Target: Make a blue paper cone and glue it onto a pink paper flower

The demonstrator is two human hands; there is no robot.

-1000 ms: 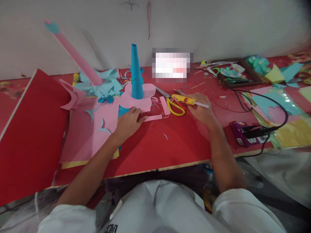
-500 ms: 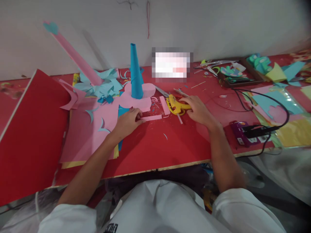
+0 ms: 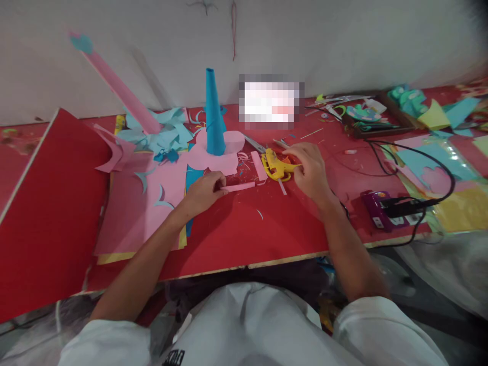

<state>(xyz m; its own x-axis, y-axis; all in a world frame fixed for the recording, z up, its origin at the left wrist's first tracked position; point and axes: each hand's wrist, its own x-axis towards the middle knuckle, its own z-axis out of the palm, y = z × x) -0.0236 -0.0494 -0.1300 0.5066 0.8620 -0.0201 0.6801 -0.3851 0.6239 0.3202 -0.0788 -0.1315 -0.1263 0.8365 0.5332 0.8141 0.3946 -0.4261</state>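
My left hand (image 3: 204, 190) pinches one end of a pink paper strip (image 3: 240, 186), which sticks out to the right just above the red table (image 3: 244, 234). My right hand (image 3: 310, 170) is curled around the handle of a yellow glue gun (image 3: 277, 165), its nozzle pointing left toward a second pink strip (image 3: 259, 165). A white glue stick (image 3: 282, 187) pokes out below the gun. Yellow-handled scissors (image 3: 256, 146) lie partly under the gun. Behind stands a blue paper cone (image 3: 213, 114) on a pink flower-shaped base (image 3: 224, 155).
A large pink sheet (image 3: 133, 208) and a red board (image 3: 46, 203) lie left. A pink tube (image 3: 118, 91) leans over blue scraps (image 3: 163, 134). A purple power strip (image 3: 377, 211) with black cable (image 3: 438, 168) sits right, among coloured paper pieces (image 3: 438, 162) and a tray (image 3: 366, 119).
My right hand turned the glue gun from lying flat pointing right to gripped with its nozzle leftward. My left hand lifted the pink strip slightly off the table.
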